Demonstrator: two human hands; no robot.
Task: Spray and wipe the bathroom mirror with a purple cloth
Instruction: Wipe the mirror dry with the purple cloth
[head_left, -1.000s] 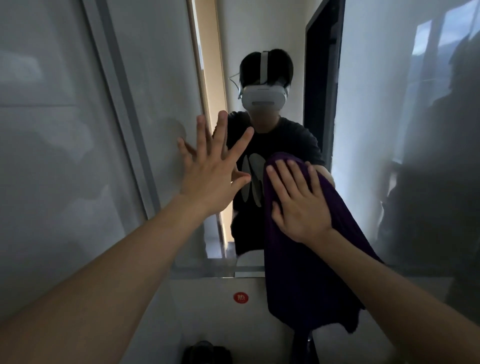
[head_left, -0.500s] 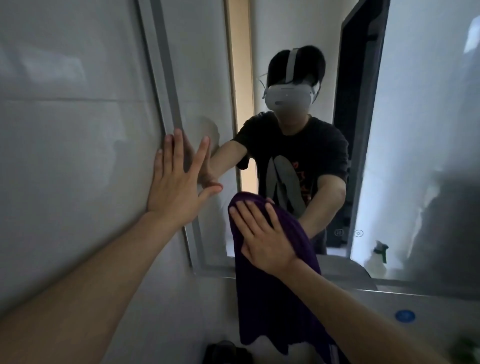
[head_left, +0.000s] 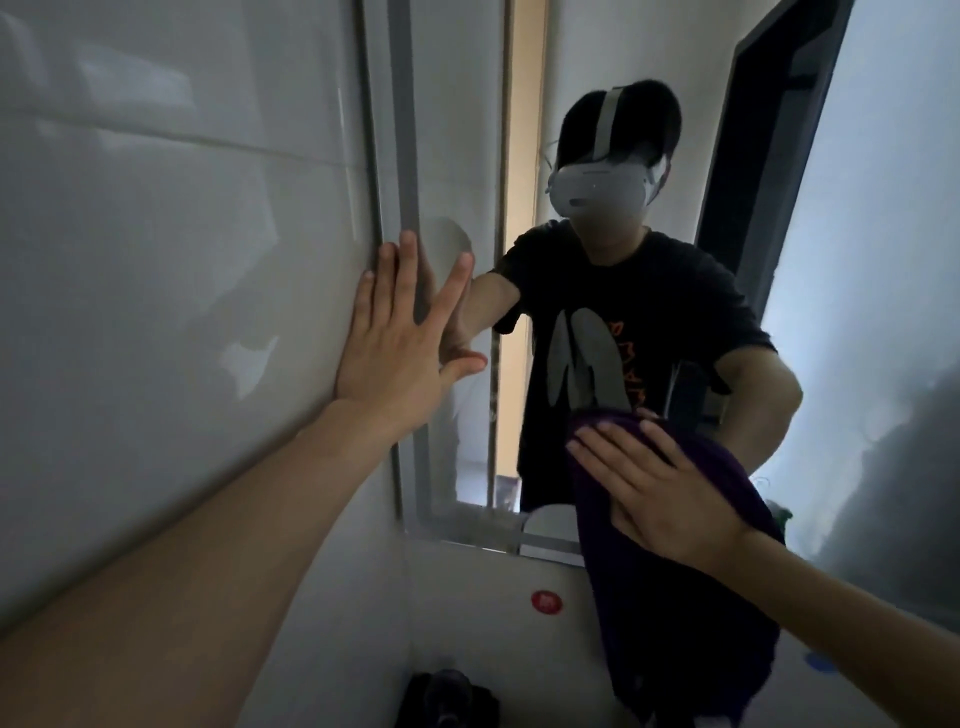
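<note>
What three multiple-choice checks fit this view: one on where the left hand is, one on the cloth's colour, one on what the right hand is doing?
1. Where does the left hand rest?
A. On the left edge of the mirror, by the tiled wall
B. On the cloth
C. On a tap

2. What colour is the cloth?
A. White
B. Purple
C. Yellow

3. What is the right hand doing?
A. Gripping a spray bottle
B. Hanging free, touching nothing
C. Pressing the cloth against the mirror with straight fingers

Answers:
1 A: its flat fingers lie across the frame strip where tile meets glass.
2 B: the hanging fabric is dark purple.
3 C: the fingers lie spread over the cloth, low on the glass.
</note>
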